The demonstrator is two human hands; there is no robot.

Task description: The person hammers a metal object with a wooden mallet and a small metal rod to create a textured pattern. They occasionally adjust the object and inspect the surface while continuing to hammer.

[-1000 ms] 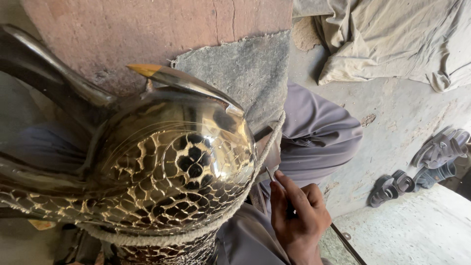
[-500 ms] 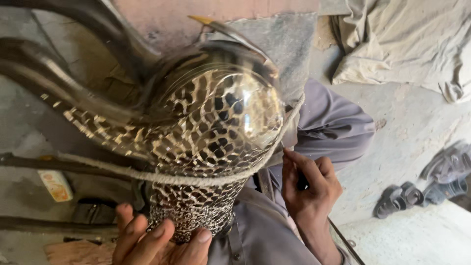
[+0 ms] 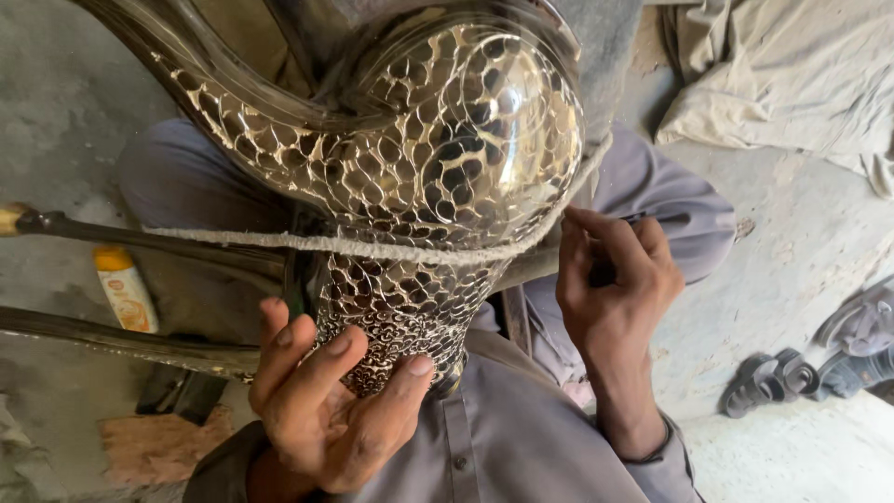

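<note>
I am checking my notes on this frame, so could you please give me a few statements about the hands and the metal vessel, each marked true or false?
1. The left hand cups the narrow neck of the patterned metal vessel. True.
2. The right hand lies flat on the floor. False: it is raised beside the vessel's bulb, fingers curled around a thin dark tool.
3. A pale cord runs across the vessel below its bulb. True.
4. The yellow-capped tube is held in the left hand. False: it lies on the ground, apart from both hands.
5. Sandals lie on the floor on the right. True.
</note>
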